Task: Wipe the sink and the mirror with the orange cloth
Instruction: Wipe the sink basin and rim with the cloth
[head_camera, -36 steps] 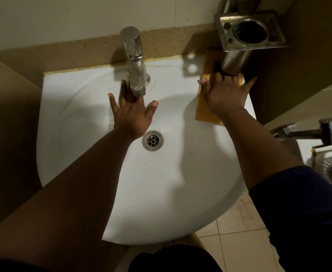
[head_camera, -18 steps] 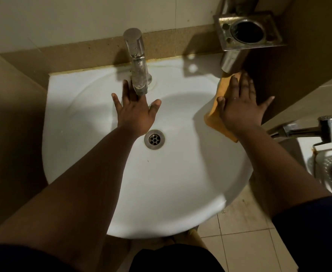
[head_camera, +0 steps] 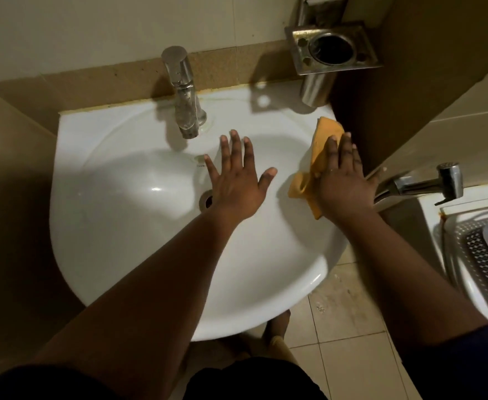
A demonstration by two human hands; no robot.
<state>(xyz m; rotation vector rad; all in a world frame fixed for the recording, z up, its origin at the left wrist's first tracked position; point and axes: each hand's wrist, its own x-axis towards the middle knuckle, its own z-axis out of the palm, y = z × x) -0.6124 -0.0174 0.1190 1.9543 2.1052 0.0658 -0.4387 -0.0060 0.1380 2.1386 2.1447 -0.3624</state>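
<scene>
The white sink [head_camera: 127, 226] fills the middle of the view, with its chrome tap [head_camera: 183, 93] at the back. My right hand [head_camera: 345, 180] presses the crumpled orange cloth [head_camera: 320, 145] flat against the sink's right rim, fingers pointing toward the wall. My left hand [head_camera: 235, 180] rests in the basin with fingers spread and nothing in it, partly covering the drain [head_camera: 206, 199]. The mirror is out of view.
A steel cup holder [head_camera: 333, 47] hangs on the wall above the sink's back right corner. A chrome spray nozzle [head_camera: 427, 183] sticks out at the right, beside a white perforated basket [head_camera: 473, 249]. Beige tiled floor [head_camera: 349, 321] lies below the sink.
My right hand has dragged the cloth from the back right corner forward along the right rim, and the cloth has bunched up. My left hand has shifted right, away from the tap, over the drain.
</scene>
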